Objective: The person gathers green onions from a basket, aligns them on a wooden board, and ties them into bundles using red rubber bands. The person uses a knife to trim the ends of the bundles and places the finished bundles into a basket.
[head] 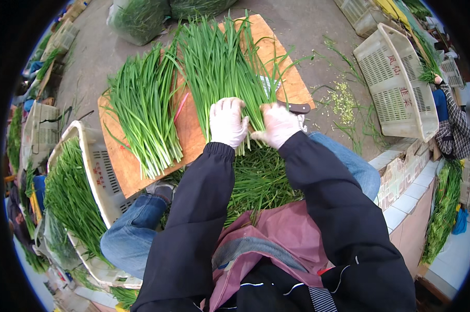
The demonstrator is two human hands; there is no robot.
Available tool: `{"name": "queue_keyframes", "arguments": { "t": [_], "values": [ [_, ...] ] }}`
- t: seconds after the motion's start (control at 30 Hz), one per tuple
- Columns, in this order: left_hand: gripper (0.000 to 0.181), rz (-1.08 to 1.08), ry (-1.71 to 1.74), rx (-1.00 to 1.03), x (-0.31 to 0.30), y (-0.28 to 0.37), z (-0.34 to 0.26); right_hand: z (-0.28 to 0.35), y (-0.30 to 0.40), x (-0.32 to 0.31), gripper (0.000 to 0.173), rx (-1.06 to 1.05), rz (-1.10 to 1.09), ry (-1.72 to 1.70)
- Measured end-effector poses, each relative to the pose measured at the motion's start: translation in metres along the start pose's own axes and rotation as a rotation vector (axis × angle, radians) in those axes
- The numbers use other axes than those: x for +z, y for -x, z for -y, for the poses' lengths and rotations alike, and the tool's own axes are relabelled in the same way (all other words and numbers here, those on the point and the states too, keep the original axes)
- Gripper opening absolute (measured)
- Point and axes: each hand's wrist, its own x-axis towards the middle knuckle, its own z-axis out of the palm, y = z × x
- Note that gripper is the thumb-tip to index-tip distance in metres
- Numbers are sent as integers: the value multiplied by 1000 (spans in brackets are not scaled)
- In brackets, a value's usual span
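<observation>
My left hand (228, 123), in a white glove, rests over the lower stems of a wide pile of green Chinese chives (215, 66) on a wooden board (192, 128). My gloved right hand (278, 124) grips the right edge of that pile, its thumb turned in towards the left hand. A second bunch of chives (145, 113) lies on the board's left part, pale ends towards me. Between the two piles is a pink strip (181, 107). Just beyond my right hand lies a knife with a dark handle (297, 108), its blade partly under leaves.
A white plastic crate (394, 82) stands on the right, another full of chives (73, 136) at my left knee. Loose green leaves (262, 183) lie between my legs. Plastic bags of greens (137, 19) stand beyond the board. A person in a checked sleeve (455, 97) is at far right.
</observation>
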Motion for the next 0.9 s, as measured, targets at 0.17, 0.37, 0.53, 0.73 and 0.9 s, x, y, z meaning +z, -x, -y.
{"name": "queue_keyframes", "arguments": {
  "t": [0.17,0.37,0.53,0.73,0.9],
  "values": [
    [28,-64,26,41,-1,1,-8,-49,-17,60,35,298,8,-987],
    [22,-89,47,-38,-2,5,-21,-43,-5,31,24,463,85,-1501],
    [23,-68,32,-28,7,5,-30,-52,-4,33,30,461,157,-1577],
    [26,-119,26,-44,-9,8,-23,-52,6,18,37,324,154,-936],
    [56,-234,94,-466,-35,36,32,-72,15,-6,58,601,18,-635]
  ]
}}
